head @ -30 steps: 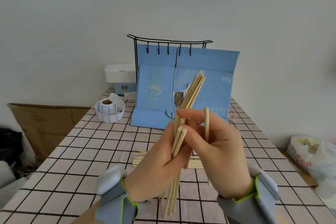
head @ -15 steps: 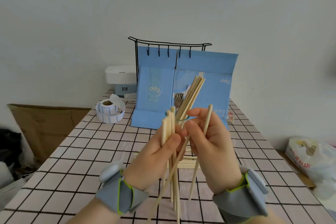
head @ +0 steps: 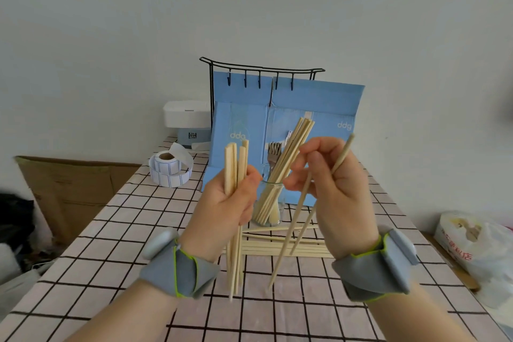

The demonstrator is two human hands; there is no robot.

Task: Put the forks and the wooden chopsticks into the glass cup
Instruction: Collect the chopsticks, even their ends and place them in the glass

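two chopsticks [head: 298, 219] in right hand [head: 337, 191], about four in left hand [head: 222, 208].

A makeshift workroom or storage corner rather than a kitchen: a desk [head: 116, 233] under a pink checked cloth against a bare white wall, a label roll [head: 169, 168] and small white printer [head: 187, 119] at centre left, flattened cardboard [head: 69, 189] at left, a plastic bag [head: 472, 247] at lower right.
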